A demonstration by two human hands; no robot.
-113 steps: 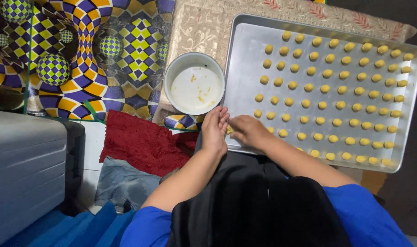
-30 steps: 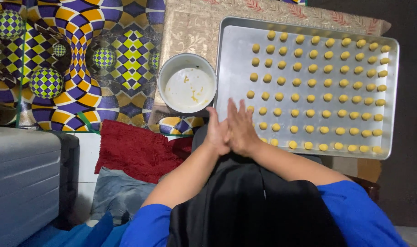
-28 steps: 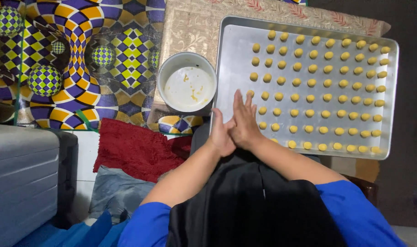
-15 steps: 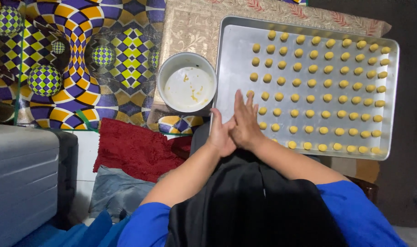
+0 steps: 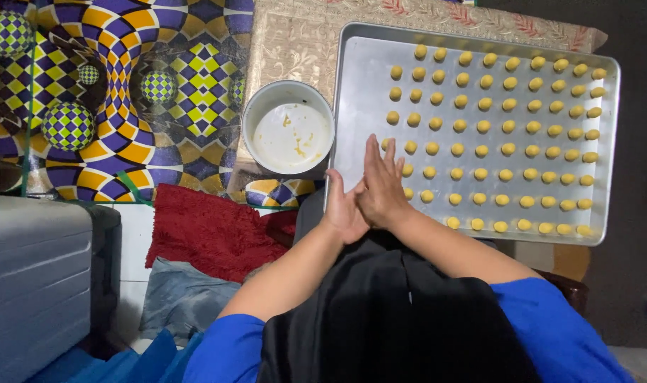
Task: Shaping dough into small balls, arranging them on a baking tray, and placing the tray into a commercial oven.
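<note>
My left hand (image 5: 343,213) and my right hand (image 5: 382,183) are pressed palm to palm with the fingers straight, over the near left corner of a metal baking tray (image 5: 359,92). Whether anything lies between the palms is hidden. Several rows of small yellow dough balls (image 5: 484,103) cover the tray, the nearest ones just beside my right fingers. A white round bowl (image 5: 281,142), with only yellow smears inside, stands left of the tray.
A beige patterned cloth (image 5: 288,42) lies under the tray and bowl. A bright chequered mat (image 5: 125,85) covers the floor to the left. A red cloth (image 5: 210,230) and a grey hard case (image 5: 32,276) lie at near left.
My hands left the tray's near edge and came together palm to palm. Over the last second the right palm has slid slightly forward over the left.
</note>
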